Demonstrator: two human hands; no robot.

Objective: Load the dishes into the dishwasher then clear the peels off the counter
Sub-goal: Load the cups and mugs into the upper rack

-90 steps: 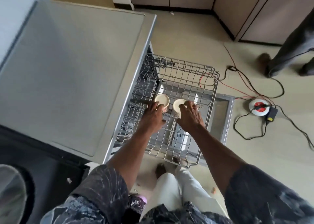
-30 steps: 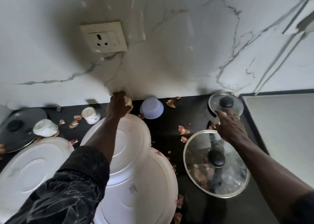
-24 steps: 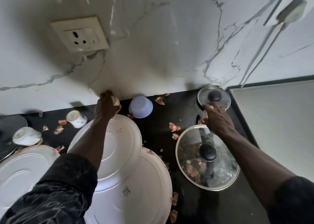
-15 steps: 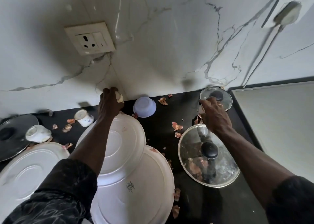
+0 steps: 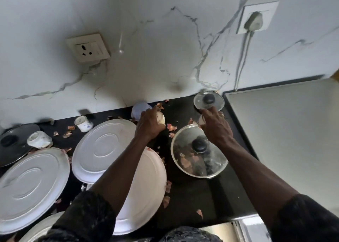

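My left hand (image 5: 149,125) is shut on a small cream cup (image 5: 161,118), held above the black counter (image 5: 198,196) near an upturned lilac bowl (image 5: 139,109). Between two glass lids, my right hand (image 5: 216,126) grips another small cup (image 5: 201,120), mostly hidden by the fingers. Three large white plates lie face down: one far left (image 5: 31,186), one in the middle (image 5: 102,148), one under my left forearm (image 5: 146,192). Two more small cups (image 5: 83,123) (image 5: 38,140) lie on their sides at the back left. Reddish onion peels (image 5: 171,127) are scattered over the counter.
A large glass lid (image 5: 199,151) lies in front of my right hand, a small glass lid (image 5: 209,101) behind it, a dark lid (image 5: 14,142) at far left. The grey dishwasher top (image 5: 286,135) adjoins the counter on the right. A marble wall with two sockets rises behind.
I turned from the dishwasher rack to the counter. My left hand has lifted the cream cup from the wall and carried it right; my right hand has closed on the cup by the lids.
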